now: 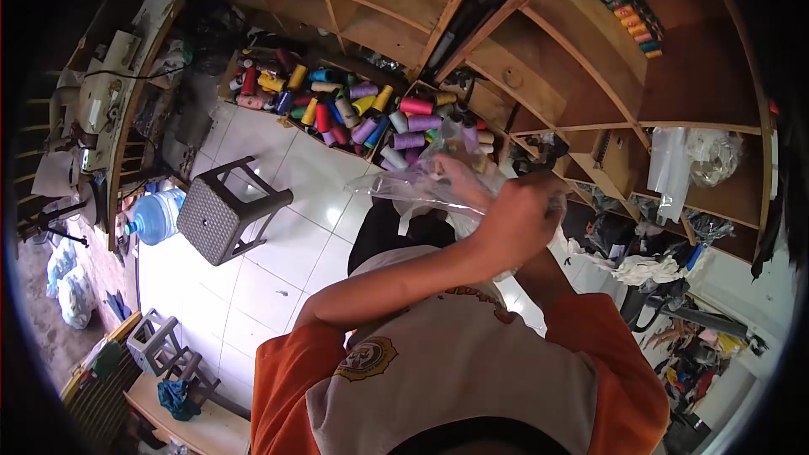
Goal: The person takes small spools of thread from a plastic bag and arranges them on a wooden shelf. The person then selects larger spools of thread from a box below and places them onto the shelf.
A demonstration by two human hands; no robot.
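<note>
Shirt [472, 371]: one, white with orange sleeves and a badge, on you. Left hand [522, 215]: one, curled nearly shut, with hold of the bag [396, 185]. Right hand [462, 181]: one, just beside the left, seen through the plastic, fingers partly bent; whether it is inside the bag or behind it, and whether it grips, you cannot tell. Bag: clear, thin, crumpled, held in front of your chest and spreading to the left of your hands.

Beyond your hands: spools [362, 111], many, red, yellow, purple, blue and green, heaped in open boxes on the floor [274, 282], which is white tile. To your left: stool [221, 212], one, grey, woven-pattern seat; bottle [158, 215], one, blue, lying just beside it; a teal cloth [177, 400] on a bench [211, 428].

Farther: shelves [548, 50], wooden, with small spools [636, 27] in one compartment.
</note>
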